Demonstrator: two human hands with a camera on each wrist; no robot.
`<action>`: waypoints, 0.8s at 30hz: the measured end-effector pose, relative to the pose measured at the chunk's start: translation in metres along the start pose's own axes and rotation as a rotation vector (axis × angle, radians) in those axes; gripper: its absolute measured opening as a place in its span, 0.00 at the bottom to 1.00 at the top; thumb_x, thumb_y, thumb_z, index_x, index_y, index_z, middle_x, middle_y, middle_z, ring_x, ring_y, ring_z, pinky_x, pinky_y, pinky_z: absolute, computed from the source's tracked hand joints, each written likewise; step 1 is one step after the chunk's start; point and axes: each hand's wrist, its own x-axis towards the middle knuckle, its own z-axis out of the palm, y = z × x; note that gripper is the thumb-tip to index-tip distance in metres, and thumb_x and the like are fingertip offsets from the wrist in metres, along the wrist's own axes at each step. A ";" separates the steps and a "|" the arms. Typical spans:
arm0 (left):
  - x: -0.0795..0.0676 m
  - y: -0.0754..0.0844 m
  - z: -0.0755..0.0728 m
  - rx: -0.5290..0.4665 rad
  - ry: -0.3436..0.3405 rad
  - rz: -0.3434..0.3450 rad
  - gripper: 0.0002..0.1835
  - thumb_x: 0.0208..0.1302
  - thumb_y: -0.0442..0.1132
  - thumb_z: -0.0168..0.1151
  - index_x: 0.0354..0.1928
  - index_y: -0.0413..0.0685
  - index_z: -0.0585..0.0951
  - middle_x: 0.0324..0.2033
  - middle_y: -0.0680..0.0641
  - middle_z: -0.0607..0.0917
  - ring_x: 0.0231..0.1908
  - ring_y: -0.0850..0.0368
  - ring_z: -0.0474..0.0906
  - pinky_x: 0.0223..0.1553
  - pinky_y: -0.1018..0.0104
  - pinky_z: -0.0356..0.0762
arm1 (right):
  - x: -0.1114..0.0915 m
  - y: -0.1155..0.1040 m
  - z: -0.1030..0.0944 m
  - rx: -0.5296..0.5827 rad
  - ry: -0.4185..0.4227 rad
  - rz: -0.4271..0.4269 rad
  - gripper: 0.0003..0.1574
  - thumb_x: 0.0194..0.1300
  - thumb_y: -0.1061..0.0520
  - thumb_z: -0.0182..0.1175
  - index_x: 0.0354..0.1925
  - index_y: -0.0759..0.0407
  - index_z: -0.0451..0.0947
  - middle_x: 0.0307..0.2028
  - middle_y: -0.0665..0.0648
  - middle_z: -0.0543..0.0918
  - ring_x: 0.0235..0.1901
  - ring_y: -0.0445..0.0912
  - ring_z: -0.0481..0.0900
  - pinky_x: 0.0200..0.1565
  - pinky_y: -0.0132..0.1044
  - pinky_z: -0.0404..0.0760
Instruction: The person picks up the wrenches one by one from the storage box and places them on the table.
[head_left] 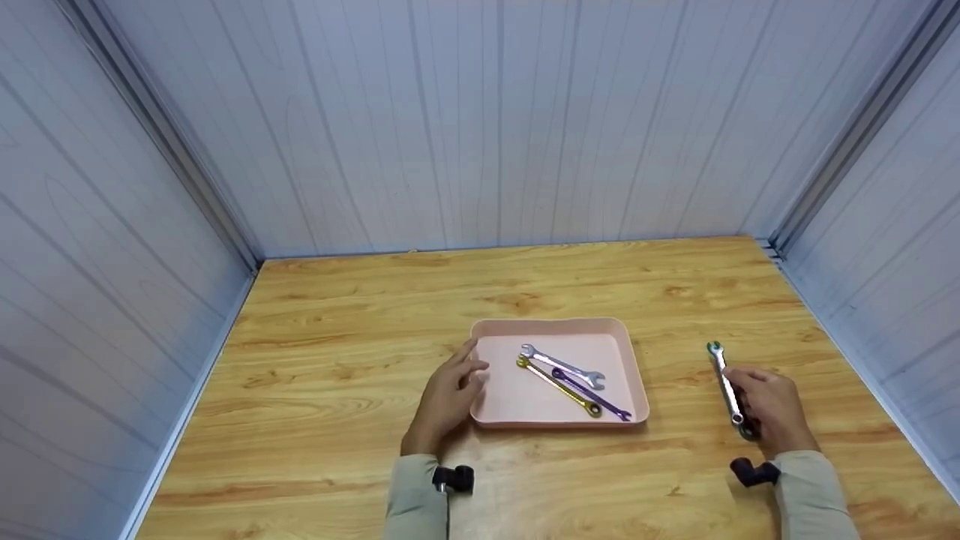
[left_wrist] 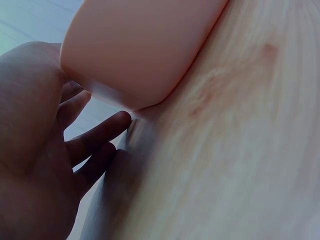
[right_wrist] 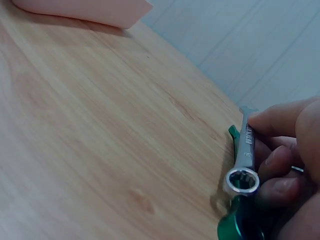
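My right hand [head_left: 772, 405] pinches a silver combination wrench [right_wrist: 246, 150], with the ring end toward the wrist camera. A green wrench [right_wrist: 230, 227] lies just under the silver one, partly hidden by it and the fingers; I cannot tell whether the hand grips it too. My left hand [head_left: 448, 397] rests at the left side of a pink tray [head_left: 559, 327], some digits over the rim and loosely extended fingers [left_wrist: 102, 135] beside the wall. Inside the tray lie a silver wrench [head_left: 562, 365], a gold wrench [head_left: 559, 385] and a purple wrench [head_left: 596, 396].
Wood-grain tabletop [head_left: 337, 337] surrounds the tray and separates it from the right hand. Pale panelled walls [head_left: 487, 127] stand at the back and both sides. A small black device [head_left: 454, 478] is strapped at the left wrist, another [head_left: 754, 472] at the right.
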 end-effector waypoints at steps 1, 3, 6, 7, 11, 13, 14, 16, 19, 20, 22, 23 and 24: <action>0.000 0.000 0.000 0.002 -0.003 -0.005 0.12 0.70 0.37 0.60 0.51 0.46 0.86 0.73 0.50 0.66 0.71 0.50 0.62 0.71 0.52 0.58 | 0.000 0.000 0.000 -0.010 0.001 0.000 0.17 0.66 0.48 0.68 0.39 0.61 0.84 0.17 0.45 0.70 0.16 0.38 0.67 0.17 0.35 0.75; 0.000 0.000 0.000 0.002 -0.004 -0.009 0.11 0.71 0.37 0.60 0.51 0.47 0.86 0.73 0.51 0.66 0.71 0.51 0.62 0.71 0.53 0.58 | 0.000 0.000 0.001 -0.042 0.003 -0.007 0.18 0.66 0.47 0.68 0.40 0.62 0.84 0.18 0.45 0.70 0.16 0.38 0.67 0.17 0.35 0.76; 0.000 -0.001 0.001 -0.003 0.004 0.003 0.12 0.70 0.37 0.60 0.51 0.47 0.86 0.73 0.50 0.66 0.71 0.50 0.62 0.71 0.52 0.59 | 0.001 0.001 0.002 -0.103 0.016 -0.022 0.21 0.66 0.45 0.67 0.41 0.63 0.82 0.18 0.46 0.70 0.16 0.38 0.67 0.19 0.35 0.77; 0.000 -0.001 0.001 -0.003 0.008 0.014 0.12 0.70 0.36 0.60 0.51 0.46 0.86 0.73 0.50 0.67 0.71 0.49 0.63 0.70 0.51 0.60 | 0.002 0.001 0.003 -0.126 0.018 -0.029 0.22 0.66 0.45 0.67 0.42 0.64 0.82 0.20 0.46 0.71 0.17 0.38 0.68 0.20 0.35 0.77; 0.000 -0.001 0.001 -0.001 0.013 0.039 0.13 0.68 0.34 0.60 0.51 0.44 0.86 0.73 0.49 0.67 0.70 0.48 0.63 0.69 0.50 0.62 | 0.002 0.001 0.005 -0.208 0.030 -0.027 0.29 0.67 0.42 0.65 0.51 0.65 0.81 0.25 0.48 0.75 0.21 0.40 0.71 0.24 0.37 0.80; -0.001 0.000 0.001 0.007 0.009 0.039 0.13 0.68 0.34 0.60 0.52 0.43 0.86 0.73 0.49 0.67 0.70 0.49 0.63 0.69 0.50 0.62 | 0.002 0.001 0.006 -0.233 0.033 -0.024 0.31 0.67 0.42 0.65 0.55 0.66 0.80 0.27 0.49 0.77 0.22 0.40 0.72 0.24 0.37 0.80; -0.001 0.000 0.001 0.010 0.008 0.034 0.13 0.68 0.34 0.60 0.52 0.43 0.86 0.73 0.49 0.67 0.70 0.49 0.63 0.69 0.51 0.62 | 0.001 0.001 0.006 -0.245 0.035 -0.025 0.32 0.67 0.41 0.65 0.56 0.66 0.80 0.27 0.49 0.77 0.22 0.40 0.72 0.25 0.37 0.80; -0.001 0.000 0.001 0.012 0.009 0.031 0.13 0.68 0.34 0.60 0.51 0.44 0.86 0.73 0.49 0.67 0.70 0.48 0.63 0.70 0.51 0.61 | 0.001 0.002 0.007 -0.264 0.038 -0.033 0.33 0.67 0.41 0.65 0.56 0.66 0.80 0.27 0.49 0.76 0.22 0.40 0.72 0.24 0.38 0.80; -0.001 0.000 0.001 0.015 0.015 0.027 0.12 0.68 0.34 0.60 0.51 0.45 0.86 0.73 0.50 0.67 0.70 0.47 0.64 0.70 0.50 0.61 | 0.000 0.002 0.009 -0.297 0.051 -0.059 0.33 0.67 0.41 0.64 0.56 0.66 0.80 0.27 0.50 0.79 0.22 0.41 0.74 0.24 0.39 0.81; -0.002 0.000 0.001 0.012 0.017 0.027 0.12 0.68 0.34 0.60 0.51 0.45 0.86 0.73 0.50 0.67 0.70 0.47 0.64 0.70 0.50 0.61 | 0.000 0.002 0.009 -0.307 0.054 -0.069 0.34 0.67 0.41 0.64 0.56 0.67 0.80 0.28 0.50 0.80 0.23 0.42 0.76 0.24 0.39 0.81; -0.002 0.001 0.001 0.007 0.019 0.028 0.12 0.68 0.34 0.60 0.51 0.45 0.86 0.73 0.51 0.67 0.70 0.47 0.64 0.69 0.50 0.62 | 0.000 0.002 0.010 -0.321 0.061 -0.083 0.34 0.67 0.40 0.64 0.56 0.67 0.81 0.31 0.52 0.83 0.25 0.44 0.79 0.26 0.40 0.83; -0.002 0.001 0.001 0.002 0.019 0.027 0.12 0.68 0.34 0.60 0.50 0.45 0.86 0.73 0.50 0.67 0.70 0.47 0.64 0.69 0.50 0.62 | 0.000 0.003 0.011 -0.336 0.069 -0.096 0.34 0.67 0.40 0.63 0.55 0.67 0.81 0.33 0.52 0.85 0.26 0.44 0.80 0.27 0.39 0.83; -0.001 0.001 0.001 -0.002 0.019 0.029 0.12 0.69 0.34 0.60 0.50 0.45 0.86 0.73 0.50 0.67 0.70 0.47 0.64 0.69 0.49 0.62 | 0.000 0.003 0.011 -0.353 0.073 -0.110 0.34 0.68 0.40 0.63 0.55 0.67 0.82 0.35 0.53 0.85 0.29 0.44 0.80 0.28 0.39 0.83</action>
